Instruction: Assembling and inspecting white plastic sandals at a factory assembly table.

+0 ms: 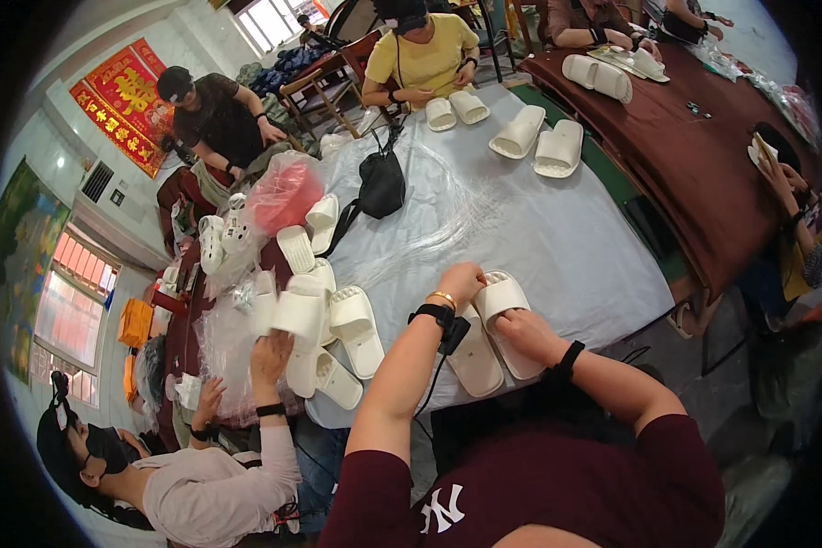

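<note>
A pair of white slide slippers lies on the plastic-covered table edge in front of me. My left hand (464, 282) is closed at the upper left side of the right slipper (500, 296), by its strap and toe. Into the foot opening of that same slipper reaches my right hand (526, 332), its fingertips hidden under the strap. The left slipper (476, 363) of the pair rests beside it, its front partly covered by my left wrist. Both my wrists wear black bands, and a small black device sits at the left one.
Several white slippers (353, 331) are grouped left of me, where a co-worker's hand (272, 356) touches one. A black bag (379, 185) and pink plastic bag (286, 194) lie farther off. Two slipper pairs stand at the far side, before a person in yellow (422, 62). A brown table (648, 146) adjoins.
</note>
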